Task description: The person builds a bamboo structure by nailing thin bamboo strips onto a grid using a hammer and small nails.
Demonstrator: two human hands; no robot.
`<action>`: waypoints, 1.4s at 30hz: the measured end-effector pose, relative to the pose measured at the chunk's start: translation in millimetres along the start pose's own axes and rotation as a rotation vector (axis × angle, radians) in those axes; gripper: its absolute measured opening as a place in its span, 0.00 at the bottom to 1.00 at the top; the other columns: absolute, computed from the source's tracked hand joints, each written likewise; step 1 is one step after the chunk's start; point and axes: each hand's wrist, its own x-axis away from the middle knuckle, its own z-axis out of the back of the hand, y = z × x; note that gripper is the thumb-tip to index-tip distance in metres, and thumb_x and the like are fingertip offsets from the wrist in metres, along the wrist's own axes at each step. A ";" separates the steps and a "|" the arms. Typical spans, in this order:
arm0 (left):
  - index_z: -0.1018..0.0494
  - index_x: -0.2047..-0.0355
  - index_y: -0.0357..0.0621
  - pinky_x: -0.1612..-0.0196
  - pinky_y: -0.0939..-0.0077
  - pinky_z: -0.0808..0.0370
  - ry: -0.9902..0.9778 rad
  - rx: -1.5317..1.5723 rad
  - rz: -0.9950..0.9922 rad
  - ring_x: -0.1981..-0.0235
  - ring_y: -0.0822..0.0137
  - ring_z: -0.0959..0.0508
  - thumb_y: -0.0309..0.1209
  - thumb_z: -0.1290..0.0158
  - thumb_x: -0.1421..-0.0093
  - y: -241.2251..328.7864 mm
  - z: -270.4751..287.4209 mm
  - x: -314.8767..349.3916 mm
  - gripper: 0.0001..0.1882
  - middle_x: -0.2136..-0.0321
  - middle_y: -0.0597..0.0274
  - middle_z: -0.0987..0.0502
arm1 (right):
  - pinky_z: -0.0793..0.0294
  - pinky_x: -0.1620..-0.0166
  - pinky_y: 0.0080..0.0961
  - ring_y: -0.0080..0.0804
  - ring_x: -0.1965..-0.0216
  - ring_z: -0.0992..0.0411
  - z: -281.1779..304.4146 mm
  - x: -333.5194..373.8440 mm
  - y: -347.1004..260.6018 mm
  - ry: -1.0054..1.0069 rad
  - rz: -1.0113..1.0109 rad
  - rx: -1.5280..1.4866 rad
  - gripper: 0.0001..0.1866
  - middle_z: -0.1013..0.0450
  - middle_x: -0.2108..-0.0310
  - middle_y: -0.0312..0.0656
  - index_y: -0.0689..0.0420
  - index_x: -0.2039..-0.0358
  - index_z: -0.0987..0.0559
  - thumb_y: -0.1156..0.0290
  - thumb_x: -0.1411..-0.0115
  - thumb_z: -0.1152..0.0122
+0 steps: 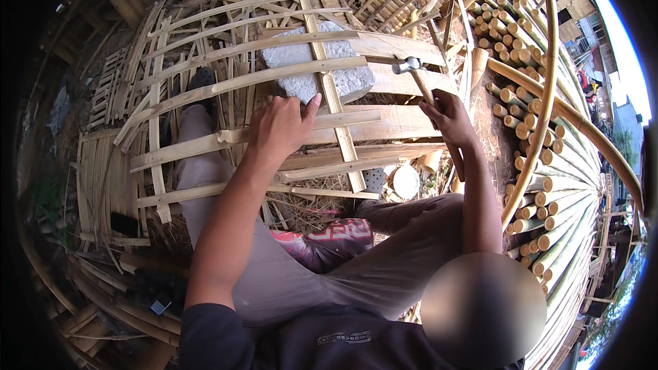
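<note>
A lattice of pale bamboo slats [199, 147] lies across my lap, several long strips crossed by two shorter ones. Its crosspiece [344, 138] on the right passes over a rough grey stone block [355, 83]. My left hand [279, 127] is closed on one long slat, just in front of the block, with the thumb pointing up along its right side. In my right hand [449, 120] is a hammer [410, 66], gripped by its wooden handle. The metal head is raised, to the right of the block and apart from the lattice.
Wide wooden planks [404, 123] lie beneath the block. Stacked bamboo poles [534, 199] fill the right side, with a curved bamboo pole [550, 62] in front. Slatted panels [106, 178] and loose strips lie at the left. Dry shavings [319, 199] litter the ground between my legs.
</note>
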 end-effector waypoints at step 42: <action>0.20 0.81 0.38 0.69 0.50 0.23 -0.083 -0.014 -0.016 0.76 0.42 0.19 0.51 0.54 0.34 19.9 10.8 7.2 0.30 0.81 0.40 0.22 | 0.28 0.61 0.44 0.56 0.64 0.26 -43.5 4.8 -35.1 -0.437 0.188 0.342 0.17 0.23 0.66 0.56 0.60 0.54 0.23 0.60 0.30 0.50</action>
